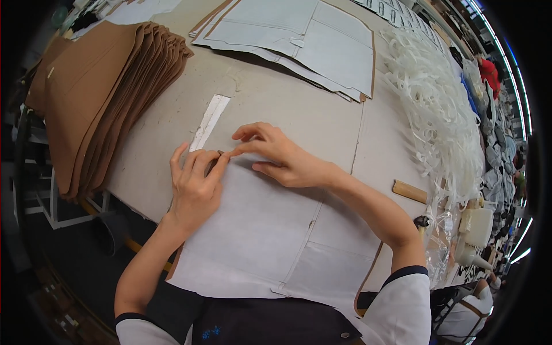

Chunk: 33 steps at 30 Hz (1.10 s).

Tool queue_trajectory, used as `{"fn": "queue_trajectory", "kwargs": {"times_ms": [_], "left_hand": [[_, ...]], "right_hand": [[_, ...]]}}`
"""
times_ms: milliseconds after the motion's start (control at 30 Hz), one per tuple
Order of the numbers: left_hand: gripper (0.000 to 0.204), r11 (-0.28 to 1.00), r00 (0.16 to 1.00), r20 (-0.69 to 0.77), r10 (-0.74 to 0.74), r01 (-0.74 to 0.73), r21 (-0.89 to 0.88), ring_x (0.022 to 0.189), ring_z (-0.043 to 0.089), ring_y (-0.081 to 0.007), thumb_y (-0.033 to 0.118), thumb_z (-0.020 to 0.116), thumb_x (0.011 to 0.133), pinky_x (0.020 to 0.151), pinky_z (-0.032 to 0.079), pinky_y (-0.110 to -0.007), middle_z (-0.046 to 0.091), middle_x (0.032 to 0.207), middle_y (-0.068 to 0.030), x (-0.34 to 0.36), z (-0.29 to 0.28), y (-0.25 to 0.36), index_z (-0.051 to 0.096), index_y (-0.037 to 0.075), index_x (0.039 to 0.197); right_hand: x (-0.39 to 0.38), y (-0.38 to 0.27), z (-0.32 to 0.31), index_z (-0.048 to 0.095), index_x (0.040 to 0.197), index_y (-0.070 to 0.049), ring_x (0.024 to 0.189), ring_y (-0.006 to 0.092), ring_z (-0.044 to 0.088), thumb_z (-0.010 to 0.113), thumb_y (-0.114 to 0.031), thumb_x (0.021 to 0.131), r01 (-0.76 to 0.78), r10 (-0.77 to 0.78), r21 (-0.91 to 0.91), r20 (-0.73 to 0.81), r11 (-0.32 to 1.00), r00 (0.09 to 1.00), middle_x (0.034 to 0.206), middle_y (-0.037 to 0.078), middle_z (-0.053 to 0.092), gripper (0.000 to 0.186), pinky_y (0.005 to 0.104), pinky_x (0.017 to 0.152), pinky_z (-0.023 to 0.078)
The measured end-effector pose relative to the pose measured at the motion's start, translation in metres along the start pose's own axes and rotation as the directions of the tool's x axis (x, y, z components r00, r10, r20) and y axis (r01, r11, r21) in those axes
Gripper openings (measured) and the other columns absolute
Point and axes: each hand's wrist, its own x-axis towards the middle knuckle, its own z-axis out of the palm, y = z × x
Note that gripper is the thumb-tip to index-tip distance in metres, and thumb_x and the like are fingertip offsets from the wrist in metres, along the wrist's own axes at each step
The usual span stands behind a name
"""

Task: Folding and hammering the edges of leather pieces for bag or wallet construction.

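A pale grey-white panel (pixel 247 230) with brown edges lies before me on the table, its near end against my dark apron. At its far left corner, the fingers of my left hand (pixel 198 181) are bent and pressed together on the edge, where a small brown bit shows. My right hand (pixel 282 155) reaches in from the right. Its index fingertip meets the same edge beside my left index finger, while its thumb and other fingers stay apart. Just beyond the left fingers is a narrow white strip (pixel 210 121) on the tabletop.
Brown panels (pixel 92 98) are piled at the left table edge. More pale panels (pixel 276 29) lie stacked at the far side. A tangled heap of white strips (pixel 431 98) covers the right, near a wooden block (pixel 409 191) and a white nozzle bottle (pixel 474 253). Another person (pixel 466 313) sits lower right.
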Motion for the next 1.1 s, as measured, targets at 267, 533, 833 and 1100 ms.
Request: {"fn": "queue_trajectory", "kwargs": {"times_ms": [267,533,833,1100], "left_hand": [[0.046,0.999,1.000,0.020,0.017,-0.018,0.046,0.114,0.060,-0.0289,-0.008,0.065,0.078,0.117,0.033,-0.057,0.062,0.118,-0.0105,0.010,-0.008,0.011,0.072,0.000,0.123],[0.042,0.985,0.987,-0.024,0.159,-0.160,-0.064,0.116,0.062,-0.0325,-0.007,0.069,0.079,0.106,0.047,-0.050,0.066,0.124,-0.0134,0.023,0.006,0.039,0.071,-0.002,0.120],[0.038,0.986,0.989,0.032,0.143,-0.139,-0.093,0.123,0.062,-0.0353,0.001,0.071,0.089,0.103,0.051,-0.045,0.066,0.134,-0.0165,0.015,0.014,0.041,0.070,-0.003,0.126],[0.039,0.988,0.993,0.013,0.117,-0.115,-0.099,0.126,0.061,-0.0358,-0.001,0.069,0.089,0.105,0.050,-0.047,0.065,0.137,-0.0176,0.008,0.016,0.039,0.069,-0.004,0.128]], "right_hand": [[-0.190,-0.036,-0.097,0.070,0.124,-0.006,0.124,0.0306,0.056,0.073,-0.001,0.085,-0.612,0.523,-0.123,-0.405,0.781,0.750,0.130,0.012,0.062,0.039,0.0422,0.111,0.041],[-0.293,-0.058,-0.107,0.073,0.118,-0.005,0.109,0.0321,0.061,0.079,-0.002,0.083,-0.730,0.571,-0.296,-0.470,0.616,0.673,0.117,0.013,0.063,0.035,0.0409,0.094,0.048],[-0.222,-0.027,-0.103,0.069,0.121,-0.003,0.100,0.0327,0.065,0.075,-0.002,0.089,-0.617,0.504,-0.124,-0.466,0.777,0.728,0.116,0.014,0.063,0.033,0.0394,0.085,0.053],[-0.271,-0.081,-0.102,0.069,0.117,-0.003,0.105,0.0316,0.059,0.082,-0.009,0.079,-0.750,0.673,-0.248,-0.332,0.614,0.661,0.108,0.013,0.061,0.040,0.0416,0.093,0.047]]}}
